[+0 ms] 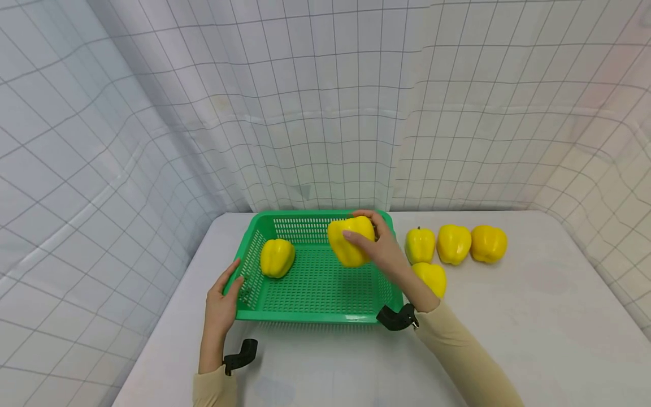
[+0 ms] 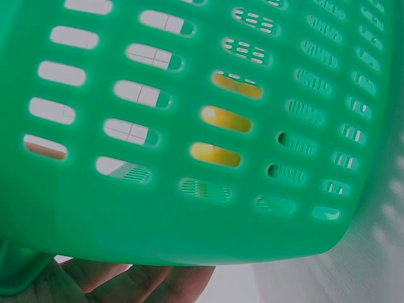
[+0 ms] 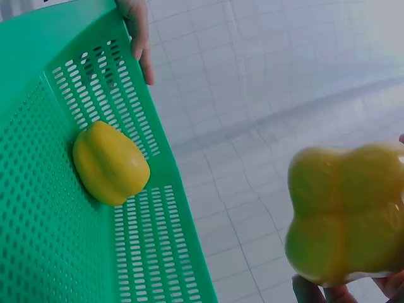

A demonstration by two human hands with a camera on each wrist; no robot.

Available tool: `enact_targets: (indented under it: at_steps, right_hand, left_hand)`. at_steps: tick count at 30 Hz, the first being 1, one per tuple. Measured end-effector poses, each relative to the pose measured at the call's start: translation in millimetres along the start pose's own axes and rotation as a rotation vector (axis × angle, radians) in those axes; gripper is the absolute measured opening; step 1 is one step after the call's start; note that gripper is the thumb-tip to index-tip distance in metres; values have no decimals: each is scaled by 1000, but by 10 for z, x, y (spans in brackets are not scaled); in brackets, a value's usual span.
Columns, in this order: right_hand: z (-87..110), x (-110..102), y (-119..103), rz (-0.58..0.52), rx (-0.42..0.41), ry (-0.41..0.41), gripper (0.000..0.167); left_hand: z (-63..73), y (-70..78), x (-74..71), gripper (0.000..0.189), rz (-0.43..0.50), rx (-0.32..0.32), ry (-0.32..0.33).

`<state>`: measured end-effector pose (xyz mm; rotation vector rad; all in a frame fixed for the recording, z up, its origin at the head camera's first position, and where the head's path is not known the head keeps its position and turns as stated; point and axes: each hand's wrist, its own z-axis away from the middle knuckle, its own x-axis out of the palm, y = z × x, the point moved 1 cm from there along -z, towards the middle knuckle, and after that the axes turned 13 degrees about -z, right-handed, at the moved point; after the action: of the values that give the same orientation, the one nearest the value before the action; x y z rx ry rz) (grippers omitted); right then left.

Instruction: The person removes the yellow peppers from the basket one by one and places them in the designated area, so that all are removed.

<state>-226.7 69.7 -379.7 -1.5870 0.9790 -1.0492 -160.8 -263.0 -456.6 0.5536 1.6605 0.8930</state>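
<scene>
In the head view a green plastic basket with slotted walls stands on the table. My left hand grips its left rim; the left wrist view has several fingers along the edge of the basket wall. My right hand holds a yellow bell pepper over the basket's right half, thumb on the near side. Close up, the right wrist view has this pepper with fingertips beneath it. Another yellow bell pepper lies inside the basket by its left wall.
Right of the basket, three yellow bell peppers stand in a row: one with a stem, a middle pepper and a right-hand pepper. One more pepper sits nearer, partly behind my right forearm. A gridded white curtain surrounds the white table.
</scene>
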Motion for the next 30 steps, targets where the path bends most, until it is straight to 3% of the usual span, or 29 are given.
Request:
enact_targets:
  at_steps: [11,23,30]
  right_hand:
    - [262,-405,11,18,-45,238,53]
    - [515,-935,102,38,14,499,58]
    - [649,-1169,151,19,53,571,55]
  left_hand:
    - [-3,3,2,46,6,-5,-2]
    - [-9,-7,1,46,7,-8,-1]
    - [-7,-5,-2,46,9,-7,-6]
